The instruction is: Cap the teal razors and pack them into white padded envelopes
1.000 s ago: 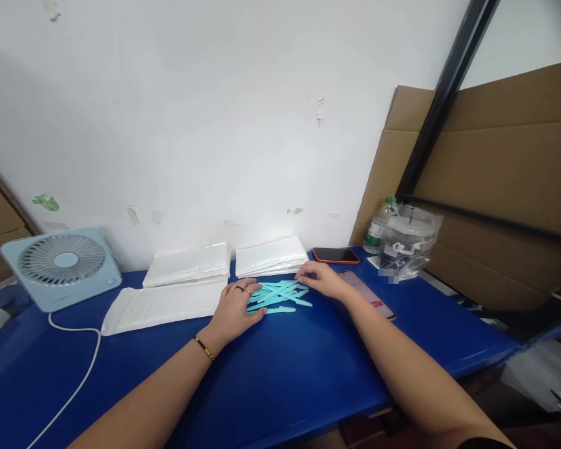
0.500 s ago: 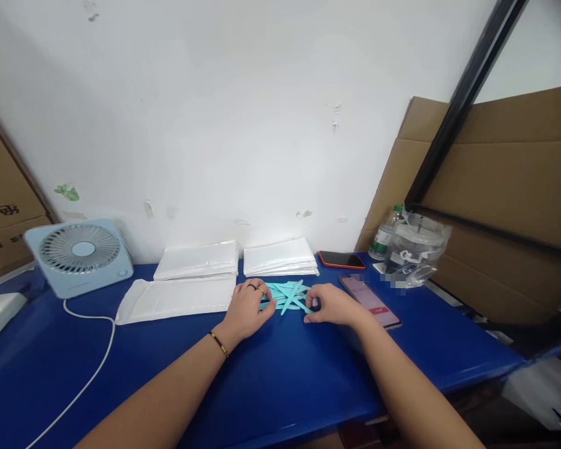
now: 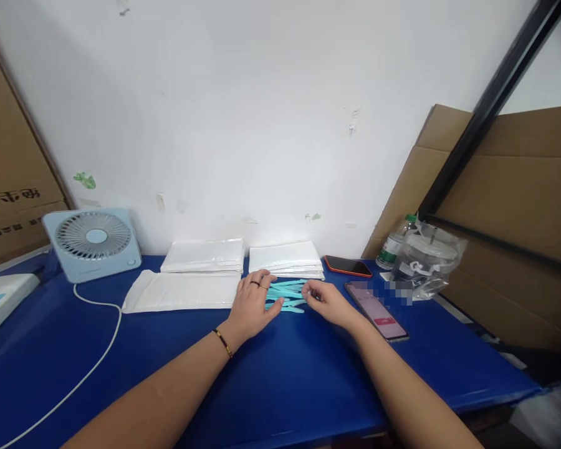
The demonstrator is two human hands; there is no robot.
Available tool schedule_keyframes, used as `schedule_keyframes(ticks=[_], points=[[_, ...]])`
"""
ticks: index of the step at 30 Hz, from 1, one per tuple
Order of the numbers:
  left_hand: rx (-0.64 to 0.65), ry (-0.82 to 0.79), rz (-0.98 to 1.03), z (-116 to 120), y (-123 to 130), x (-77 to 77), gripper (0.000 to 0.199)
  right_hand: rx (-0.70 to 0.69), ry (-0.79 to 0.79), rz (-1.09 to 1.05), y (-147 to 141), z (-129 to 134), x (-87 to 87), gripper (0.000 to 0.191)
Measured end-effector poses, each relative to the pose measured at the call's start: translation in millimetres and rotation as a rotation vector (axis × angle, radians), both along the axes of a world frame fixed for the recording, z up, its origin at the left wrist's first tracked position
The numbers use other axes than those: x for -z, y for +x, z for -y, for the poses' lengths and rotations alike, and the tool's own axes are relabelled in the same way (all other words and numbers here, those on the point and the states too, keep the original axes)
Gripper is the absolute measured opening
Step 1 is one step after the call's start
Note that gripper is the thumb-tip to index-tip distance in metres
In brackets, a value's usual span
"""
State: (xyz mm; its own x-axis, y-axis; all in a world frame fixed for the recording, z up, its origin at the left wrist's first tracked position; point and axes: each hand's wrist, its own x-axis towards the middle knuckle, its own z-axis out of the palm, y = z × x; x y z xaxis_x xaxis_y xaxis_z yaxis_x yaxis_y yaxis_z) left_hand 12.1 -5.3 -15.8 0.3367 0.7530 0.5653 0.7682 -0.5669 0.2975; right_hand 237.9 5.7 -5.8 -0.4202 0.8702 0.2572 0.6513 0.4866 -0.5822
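A loose bundle of slim turquoise sticks lies on the blue table between my hands; their exact kind does not show. My left hand, with rings and a bracelet at the wrist, rests over their left ends. Its thumb is apart from the fingers, on the near side of the bundle. At the right ends, my right hand is closed, fingertips pinched against a stick. A flat white padded pouch reaches up to my left hand.
Two stacks of white pouches stand along the wall. A blue fan with a white cable is at the left. Two phones lie at the right, before a bottle and a bagged container. A white device sits far left.
The crossed sticks on top of the bundle now lie more nearly parallel. My right hand has drawn its fingers together at their right ends. The camera view has shifted slightly.
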Motion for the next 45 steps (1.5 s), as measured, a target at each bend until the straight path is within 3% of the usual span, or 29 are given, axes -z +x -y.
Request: schedule_keyframes(ticks=[4,7,11,15,19,22,26,28,36,39,42,45], points=[[0.11,-0.01,-0.198,8.2,1.8,-7.0,0.027,-0.105,-0.186,-0.144,-7.0,6.2,2.2,0.023],[0.207,-0.156,-0.309,15.1,1.7,-8.5,0.03,-0.173,-0.307,-0.175,-9.8,11.5,2.5,0.027],[0.313,-0.43,-0.263,20.6,-3.2,-8.9,0.026,-0.285,-0.375,-0.099,-5.6,16.4,-1.2,0.029],[0.306,-0.522,-0.224,18.6,-9.4,-12.2,0.026,-0.308,-0.436,-0.043,8.7,12.1,-3.8,0.032],[0.325,-0.522,-0.217,12.6,-13.0,-13.2,0.03,-0.147,-0.191,-0.01,19.5,0.7,1.7,0.027],[0.235,-0.436,-0.23,8.9,-12.6,-9.2,0.026,-0.027,-0.03,0.045,15.7,-5.6,10.1,0.022],[0.137,-0.256,-0.299,6.7,-8.3,-3.1,0.022,-0.036,-0.029,0.104,3.2,-6.7,16.9,0.014],[0.132,-0.249,-0.317,6.8,-6.2,-2.1,0.019,-0.059,-0.089,0.107,0.7,-4.8,16.4,0.012],[0.158,-0.535,-0.241,5.9,-13.5,-8.2,0.015,-0.137,-0.294,0.159,30.1,1.5,-0.6,0.022],[0.152,-0.522,-0.217,3.4,-15.9,-7.6,0.02,-0.09,-0.159,0.104,31.5,-1.6,-0.8,0.024],[0.085,-0.361,-0.22,0.1,-14.4,-3.4,0.023,-0.054,0.062,0.079,21.3,-7.7,5.9,0.02],[0.062,-0.288,-0.275,-3.3,-11.7,-0.4,0.022,-0.074,0.131,0.166,10.5,-12.8,12.9,0.017]])
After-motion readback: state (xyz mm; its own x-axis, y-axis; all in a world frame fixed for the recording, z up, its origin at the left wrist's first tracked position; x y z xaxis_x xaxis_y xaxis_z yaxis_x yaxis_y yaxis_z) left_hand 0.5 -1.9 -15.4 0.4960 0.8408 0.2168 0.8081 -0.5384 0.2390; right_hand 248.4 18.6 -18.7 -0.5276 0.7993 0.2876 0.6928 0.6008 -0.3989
